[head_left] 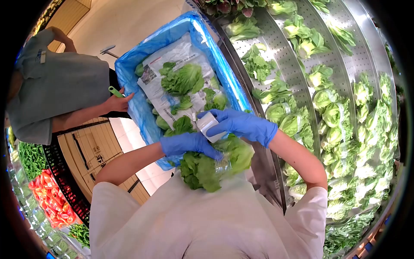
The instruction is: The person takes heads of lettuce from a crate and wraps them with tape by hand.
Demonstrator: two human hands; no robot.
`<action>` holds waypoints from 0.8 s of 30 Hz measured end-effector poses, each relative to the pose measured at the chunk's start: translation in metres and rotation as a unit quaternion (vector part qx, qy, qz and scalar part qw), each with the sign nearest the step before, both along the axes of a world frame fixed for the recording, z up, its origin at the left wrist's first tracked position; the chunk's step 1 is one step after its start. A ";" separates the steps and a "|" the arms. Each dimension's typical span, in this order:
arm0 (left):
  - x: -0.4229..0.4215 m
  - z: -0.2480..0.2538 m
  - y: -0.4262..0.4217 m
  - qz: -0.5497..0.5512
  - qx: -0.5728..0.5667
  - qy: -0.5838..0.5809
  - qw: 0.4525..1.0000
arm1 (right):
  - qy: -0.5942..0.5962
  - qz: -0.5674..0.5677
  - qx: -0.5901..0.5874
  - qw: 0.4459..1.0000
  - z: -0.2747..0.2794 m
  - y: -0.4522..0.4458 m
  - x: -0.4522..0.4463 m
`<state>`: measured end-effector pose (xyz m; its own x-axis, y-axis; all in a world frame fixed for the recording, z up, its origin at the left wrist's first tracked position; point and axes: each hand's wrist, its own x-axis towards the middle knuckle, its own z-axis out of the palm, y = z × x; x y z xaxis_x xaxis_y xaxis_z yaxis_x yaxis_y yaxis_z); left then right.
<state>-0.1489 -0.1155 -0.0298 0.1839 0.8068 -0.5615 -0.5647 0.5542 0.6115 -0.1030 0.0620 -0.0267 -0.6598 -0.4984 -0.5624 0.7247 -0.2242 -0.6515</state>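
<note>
Both my hands wear blue gloves and are close together over the near end of a blue-lined crate (pixel 123 67). My left hand (pixel 192 144) has its fingers wrapped on a bunch of leafy lettuce (pixel 198 172), which lies against my shirt with a shiny clear band around it. My right hand (pixel 246 125) grips a small white and silver roll (pixel 209 125) just above the lettuce. In the crate, more lettuce (pixel 185 80) rests on printed paper (pixel 155 64).
A co-worker in grey (pixel 60 90) stands at the left, a hand (pixel 118 102) by the crate with a green-handled tool (pixel 115 91). Stepped metal shelves (pixel 297 73) of leafy greens rise on the right. Red peppers (pixel 51 200) and green peppers (pixel 32 159) lie at lower left.
</note>
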 end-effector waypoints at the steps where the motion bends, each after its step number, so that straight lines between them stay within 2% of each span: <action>1: 0.002 -0.025 -0.009 -0.002 0.000 -0.001 1.000 | -0.001 -0.002 0.000 1.000 0.011 -0.005 -0.002; 2: 0.004 -0.068 -0.023 0.067 0.056 0.013 0.996 | 0.063 0.056 0.071 0.994 0.021 -0.009 -0.004; 3: 0.000 -0.069 -0.033 0.111 0.051 -0.004 0.993 | 0.128 0.114 0.141 0.975 0.027 -0.013 -0.004; 4: -0.004 -0.070 -0.043 0.154 0.049 -0.020 0.987 | 0.112 0.083 0.087 0.986 0.026 -0.019 0.003; 5: -0.010 -0.056 -0.039 0.154 0.050 -0.020 0.987 | 0.112 0.083 0.088 0.986 0.030 -0.022 0.009; 8: -0.031 -0.033 -0.031 0.197 -0.040 0.008 0.980 | 0.175 -0.051 0.064 0.981 0.047 -0.024 0.028; 9: -0.035 -0.032 -0.033 0.201 -0.039 0.007 0.979 | 0.175 -0.046 0.065 0.981 0.046 -0.022 0.035; 11: -0.042 -0.031 -0.038 0.211 -0.051 0.015 0.976 | 0.352 -0.002 0.243 0.904 0.037 -0.016 0.052; 13: -0.039 -0.030 -0.038 0.230 -0.053 0.009 0.972 | 0.331 -0.025 0.219 0.917 0.037 -0.017 0.067; 15: -0.037 -0.032 -0.037 0.231 -0.029 0.000 0.973 | 0.207 -0.078 0.200 0.955 0.045 -0.018 0.077; 17: -0.035 -0.041 -0.041 0.268 -0.009 -0.034 0.963 | 0.193 -0.078 0.242 0.948 0.047 -0.011 0.085; 19: -0.036 -0.042 -0.044 0.301 0.014 -0.071 0.951 | 0.000 -0.091 0.174 0.980 0.043 0.002 0.093; 20: -0.037 -0.037 -0.047 0.304 0.021 -0.093 0.948 | -0.002 -0.093 0.177 0.980 0.041 0.006 0.096; 22: -0.040 -0.034 -0.052 0.291 0.051 -0.117 0.948 | 0.026 -0.030 0.262 0.964 0.039 0.011 0.099; 23: -0.038 -0.037 -0.053 0.291 0.051 -0.117 0.948 | 0.025 -0.030 0.262 0.964 0.040 0.012 0.097; 24: -0.035 -0.043 -0.054 0.280 0.024 -0.133 0.950 | 0.004 0.029 0.243 0.970 0.040 0.014 0.093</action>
